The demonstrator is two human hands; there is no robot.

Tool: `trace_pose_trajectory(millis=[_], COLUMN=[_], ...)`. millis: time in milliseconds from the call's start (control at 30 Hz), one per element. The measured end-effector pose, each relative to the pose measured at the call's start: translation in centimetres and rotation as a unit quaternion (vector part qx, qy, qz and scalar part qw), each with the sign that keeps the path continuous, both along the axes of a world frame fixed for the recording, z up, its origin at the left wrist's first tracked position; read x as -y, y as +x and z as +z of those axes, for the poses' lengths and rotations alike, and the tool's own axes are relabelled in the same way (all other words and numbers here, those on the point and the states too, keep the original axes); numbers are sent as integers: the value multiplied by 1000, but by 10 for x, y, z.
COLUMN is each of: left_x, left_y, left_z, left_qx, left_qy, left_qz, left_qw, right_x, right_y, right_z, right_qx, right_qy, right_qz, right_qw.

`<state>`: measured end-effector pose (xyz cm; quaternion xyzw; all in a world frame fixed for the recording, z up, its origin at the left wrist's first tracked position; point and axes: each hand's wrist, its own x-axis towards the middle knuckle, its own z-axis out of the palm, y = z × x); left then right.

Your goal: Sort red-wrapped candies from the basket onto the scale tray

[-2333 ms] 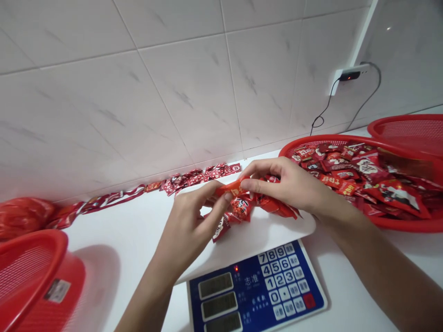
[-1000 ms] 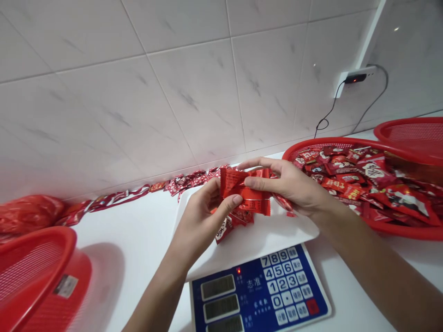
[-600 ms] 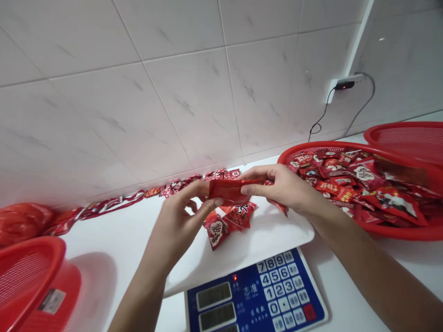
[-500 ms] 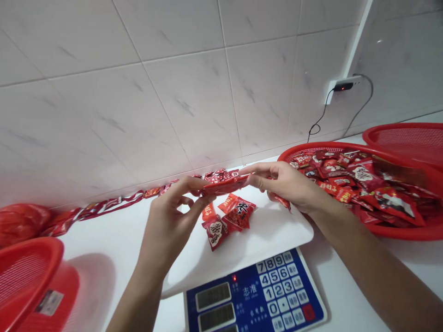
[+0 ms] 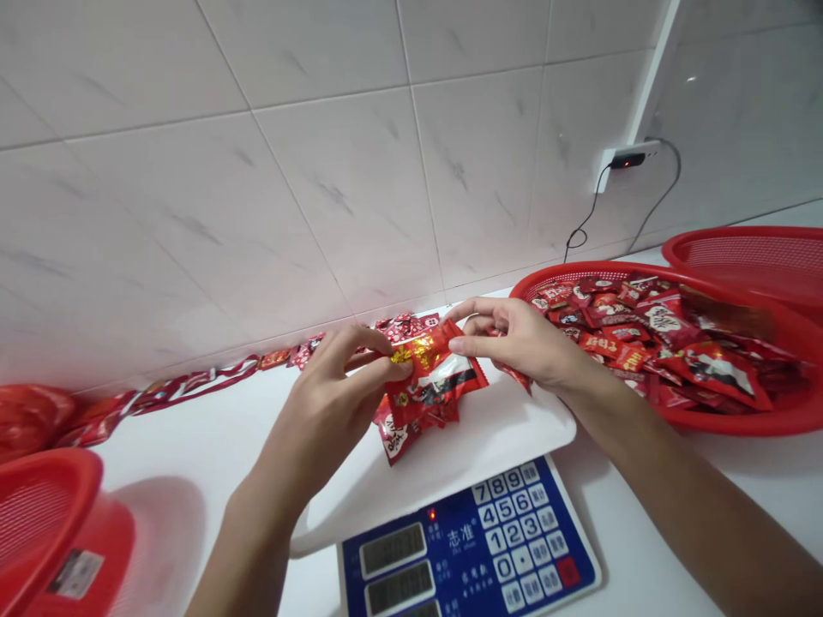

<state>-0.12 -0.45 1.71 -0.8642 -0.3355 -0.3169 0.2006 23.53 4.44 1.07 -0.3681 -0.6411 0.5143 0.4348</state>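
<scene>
Between my hands is a large red snack packet (image 5: 429,375) with yellow lettering, its printed face turned toward me. My left hand (image 5: 351,377) pinches its left edge with thumb and fingers. At its upper right corner, the thumb and fingers of my right hand (image 5: 507,338) are closed on it; another small red packet (image 5: 518,377) shows under that palm. Below, smaller red packets (image 5: 395,435) lie on the white pan (image 5: 489,450) of a scale, partly covered by the held one. The scale's blue keypad panel (image 5: 459,548) faces me.
A red basket (image 5: 726,420) full of red packets stands at right, another red basket (image 5: 746,257) behind it. Red baskets (image 5: 48,523) and a red bag (image 5: 32,420) are at left. Packets (image 5: 193,381) line the tiled wall; a socket with a plug (image 5: 627,160) is above.
The large packet has tipped from edge-on to show its printed front, now covering more of the small packets on the pan. Both hands keep hold of it. The view has shifted slightly.
</scene>
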Motion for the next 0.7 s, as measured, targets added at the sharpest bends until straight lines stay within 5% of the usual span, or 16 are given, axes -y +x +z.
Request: trace_pose_trajectory(millis=[467,700], left_x=[3,-5], left_y=[4,-4], left_z=[0,-7], left_qx=[1,51], left_qy=[11,10], left_qz=[9,104], left_qw=[1000,993], right_x=[0,-1], right_y=[-2,3], right_z=[-3,-2], right_qx=[9,-7], right_qy=[53,-19], right_qz=[-8,-34], right_qw=[999,999])
